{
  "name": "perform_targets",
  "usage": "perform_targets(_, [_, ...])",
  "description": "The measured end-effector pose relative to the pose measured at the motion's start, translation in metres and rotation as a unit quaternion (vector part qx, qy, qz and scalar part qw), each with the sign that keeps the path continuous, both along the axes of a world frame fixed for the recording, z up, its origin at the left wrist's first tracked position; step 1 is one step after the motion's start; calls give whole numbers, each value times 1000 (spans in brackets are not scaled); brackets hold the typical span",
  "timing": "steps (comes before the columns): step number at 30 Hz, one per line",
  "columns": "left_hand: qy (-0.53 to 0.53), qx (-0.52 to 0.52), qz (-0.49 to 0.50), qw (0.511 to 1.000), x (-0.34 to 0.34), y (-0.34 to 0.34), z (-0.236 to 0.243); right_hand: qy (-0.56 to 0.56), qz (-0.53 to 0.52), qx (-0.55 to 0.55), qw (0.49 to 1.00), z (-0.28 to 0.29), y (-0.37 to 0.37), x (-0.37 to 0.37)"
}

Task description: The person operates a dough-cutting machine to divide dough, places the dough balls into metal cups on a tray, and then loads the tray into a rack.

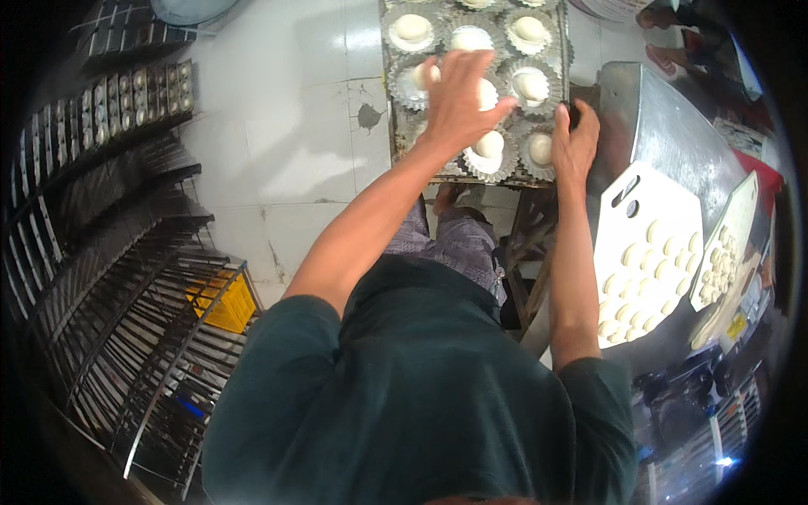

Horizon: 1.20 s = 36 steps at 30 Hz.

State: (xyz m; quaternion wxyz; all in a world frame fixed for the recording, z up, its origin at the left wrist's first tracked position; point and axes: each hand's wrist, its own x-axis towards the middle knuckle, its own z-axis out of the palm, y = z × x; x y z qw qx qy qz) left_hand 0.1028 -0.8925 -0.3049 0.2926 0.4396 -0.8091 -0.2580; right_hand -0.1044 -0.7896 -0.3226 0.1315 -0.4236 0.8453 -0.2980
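Tray [526, 182] at top centre, likely stiff, best held by its rim. Left hand [461, 99] over it, thumb spread from fingers; fingertip contact unclear. Right hand [577, 145] at tray's right edge, thumb and fingers parted, touch unclear. Fluted tins [491, 175] on tray look light, thin; take by the edge. Dough balls [490, 144] in tins seem soft, easily dented; cup sides lightly.
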Motion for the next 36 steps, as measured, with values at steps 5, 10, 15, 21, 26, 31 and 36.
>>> perform_targets(5, [131,234,371,889,105,31,-38,-140,-80,133,978,2,43,11])
perform_targets(10, [128,365,295,874,114,46,-61,-122,-53,174,976,-14,46,-13])
perform_targets(15, [170,383,311,853,118,44,-55,-118,-8,109,987,-6,31,3])
perform_targets(21, [-27,186,235,954,104,47,-93,-257,-122,25,958,-29,56,-14])
perform_targets(26, [21,206,283,937,100,67,-109,-386,-178,-41,904,-32,54,-22])
perform_targets(31, [68,151,295,941,95,78,-80,-386,-162,-31,908,-30,44,-38])
perform_targets(36, [133,157,373,905,92,100,-73,-402,-57,-71,911,-53,28,-55])
